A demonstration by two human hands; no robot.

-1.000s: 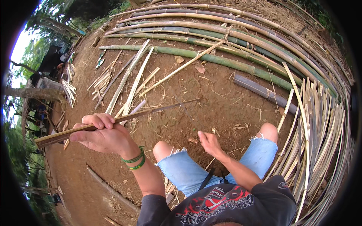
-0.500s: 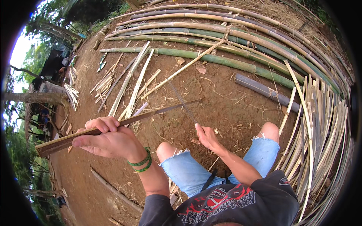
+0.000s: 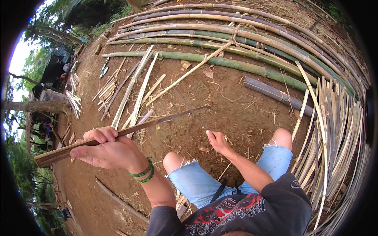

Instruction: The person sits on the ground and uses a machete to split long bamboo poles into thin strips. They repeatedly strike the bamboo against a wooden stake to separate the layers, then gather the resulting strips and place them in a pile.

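While L grip (image 3: 105,149) holds strip (image 3: 145,125) — R grip (image 3: 219,142) curled

The ground (image 3: 86,192) is bearing poles (image 3: 252,68) toward its far edge, a dark pole (image 3: 275,94) lying nearer. Strips (image 3: 332,133) are lying heaped toward the right edge, slats (image 3: 105,93) toward the left. A stick (image 3: 121,200) is resting toward the near left corner, a leaf (image 3: 208,72) beside the poles.

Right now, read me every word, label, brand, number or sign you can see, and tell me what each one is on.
Dark T-shirt: large red and grey lettering across the chest; I won't copy its wording.
Its right sleeve: small pale mark, too small to read.
Bamboo strip in the left hand: no lettering visible.
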